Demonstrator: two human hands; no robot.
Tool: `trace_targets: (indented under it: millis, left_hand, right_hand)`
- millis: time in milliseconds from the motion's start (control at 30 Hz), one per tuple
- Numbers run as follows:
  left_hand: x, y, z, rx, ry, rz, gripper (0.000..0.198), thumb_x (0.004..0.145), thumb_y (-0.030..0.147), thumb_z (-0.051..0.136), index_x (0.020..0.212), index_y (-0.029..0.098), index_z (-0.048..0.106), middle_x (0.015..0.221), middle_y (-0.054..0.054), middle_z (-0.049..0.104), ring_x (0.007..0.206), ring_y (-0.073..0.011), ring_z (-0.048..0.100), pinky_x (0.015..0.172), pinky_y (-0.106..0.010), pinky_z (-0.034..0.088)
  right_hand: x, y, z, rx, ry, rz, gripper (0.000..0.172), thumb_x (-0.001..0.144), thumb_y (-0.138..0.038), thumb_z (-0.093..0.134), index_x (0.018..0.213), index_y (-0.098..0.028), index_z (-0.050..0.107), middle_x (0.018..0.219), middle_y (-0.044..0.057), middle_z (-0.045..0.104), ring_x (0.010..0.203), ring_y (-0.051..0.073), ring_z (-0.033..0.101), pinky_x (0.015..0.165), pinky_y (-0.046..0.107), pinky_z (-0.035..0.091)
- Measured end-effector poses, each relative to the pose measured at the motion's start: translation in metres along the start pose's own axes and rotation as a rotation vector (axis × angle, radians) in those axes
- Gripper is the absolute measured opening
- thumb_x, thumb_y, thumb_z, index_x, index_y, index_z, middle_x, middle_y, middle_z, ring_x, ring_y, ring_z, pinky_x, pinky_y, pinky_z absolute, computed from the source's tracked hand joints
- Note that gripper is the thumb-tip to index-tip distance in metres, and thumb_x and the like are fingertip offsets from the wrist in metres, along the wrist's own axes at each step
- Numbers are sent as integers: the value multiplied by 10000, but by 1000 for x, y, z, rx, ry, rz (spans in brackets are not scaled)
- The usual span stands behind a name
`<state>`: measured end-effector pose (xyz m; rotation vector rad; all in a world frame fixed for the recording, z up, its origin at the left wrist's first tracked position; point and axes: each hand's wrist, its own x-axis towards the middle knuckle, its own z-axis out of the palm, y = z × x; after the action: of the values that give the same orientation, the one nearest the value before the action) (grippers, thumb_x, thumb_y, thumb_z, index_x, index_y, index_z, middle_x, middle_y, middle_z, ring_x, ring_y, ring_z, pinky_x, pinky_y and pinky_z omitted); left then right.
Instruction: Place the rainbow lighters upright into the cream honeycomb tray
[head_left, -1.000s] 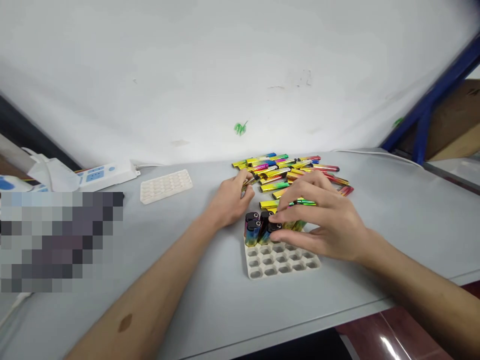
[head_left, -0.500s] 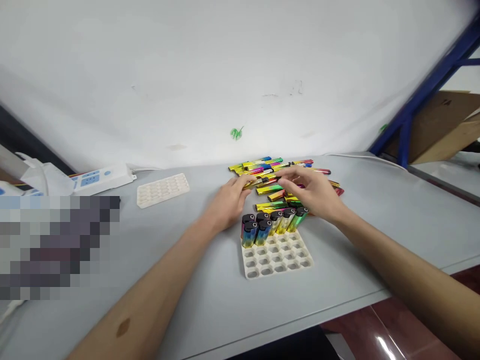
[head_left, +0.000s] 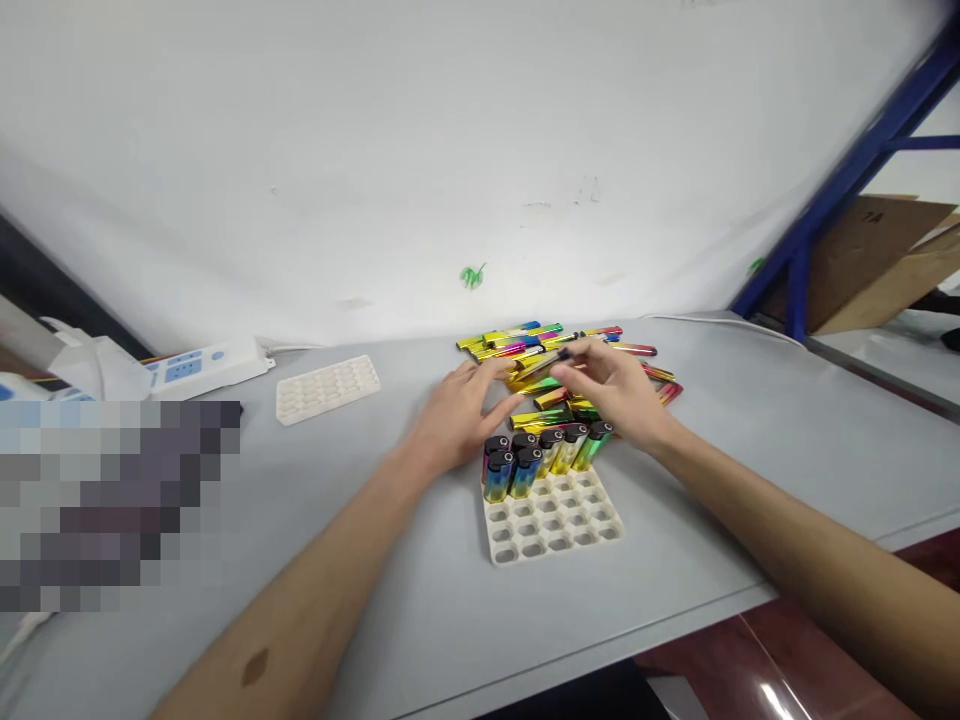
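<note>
Black-topped and metallic, one lighter is now pinched by its dark end in your right hand, at 1 o'clock from the nearer tray. Half a second ago your left hand, between 10 and 11 o'clock, had that lighter, with your right just reaching over to it. Now your left hand has loosened: thumb and fingers stand apart near the lighter's gold end, and I cannot tell whether a fingertip touches it.

A second ago your right fingers were on a lighter in the tray; they have come away, and seven upright lighters stand there unheld. Five fill the far row, and two stand at the left end of the next, toward 10 o'clock. That count is the same as half a second ago, so I judge the change to be a hand-over, with the pinched lighter not yet in a cell.

The loose lighters lie at 12 o'clock, just beyond the tray, flat and overlapping beneath both hands. The spare tray lies at 10 o'clock, well apart, with the power strip farther out that way.
</note>
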<state>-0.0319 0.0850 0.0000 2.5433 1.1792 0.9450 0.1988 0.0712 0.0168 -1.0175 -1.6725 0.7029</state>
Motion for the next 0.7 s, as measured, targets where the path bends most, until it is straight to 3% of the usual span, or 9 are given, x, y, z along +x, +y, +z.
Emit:
trace_targets:
  millis: [100, 200, 300, 400, 500, 633, 700]
  left_hand:
    - [1, 1, -3, -19, -58, -26, 365, 917, 558, 599, 1090, 239, 569, 1075, -46, 682, 1008, -237, 609, 891, -399, 481]
    - [3, 1, -5, 10, -168, 52, 292, 871, 492, 660, 987, 232, 595, 1003, -38, 673, 981, -238, 577, 868, -391, 462]
    - [4, 1, -6, 64, -277, 104, 254, 804, 354, 709, 1020, 242, 633, 1033, -41, 672, 1004, -252, 556, 867, -392, 441]
    - [3, 1, -8, 94, -317, 120, 317, 796, 334, 698, 1101, 259, 661, 1087, -55, 665, 1034, -268, 551, 867, -398, 431]
    - [2, 0, -10, 85, -313, 159, 394, 811, 305, 681, 1205, 293, 669, 1123, -64, 648, 1047, -265, 554, 871, -395, 436]
    - [0, -2, -10, 32, -306, 244, 397, 824, 301, 681, 1218, 338, 707, 1180, -62, 632, 1085, -256, 570, 900, -396, 441]
    - [0, -2, -10, 17, -315, 260, 341, 835, 299, 675, 1167, 340, 740, 1165, -53, 649, 1094, -253, 578, 920, -401, 437]
  right_hand:
    - [3, -3, -3, 262, 115, 116, 215, 909, -432, 657, 913, -228, 587, 873, 11, 679, 788, 164, 634, 782, 345, 531]
    - [4, -8, -5, 370, 184, 202, 196, 916, -356, 622, 844, -249, 474, 709, -39, 617, 589, 128, 566, 616, 297, 510]
    - [4, -12, -6, 398, 195, 282, 224, 922, -367, 602, 821, -254, 437, 604, -81, 458, 428, 80, 366, 424, 233, 326]
    - [4, -12, -6, 422, 150, 344, 326, 955, -538, 502, 836, -235, 523, 607, -66, 390, 416, 68, 269, 381, 232, 203]
    - [4, -10, -4, 378, 149, 349, 430, 918, -640, 532, 815, -222, 533, 658, -39, 464, 450, 72, 355, 379, 230, 264]
    - [3, -12, -2, 342, 103, 300, 427, 871, -660, 621, 919, -266, 467, 743, -29, 597, 553, 125, 556, 426, 233, 406]
    - [2, -13, -2, 343, 83, 278, 417, 867, -624, 659, 953, -294, 419, 674, -69, 558, 503, 121, 522, 404, 218, 366]
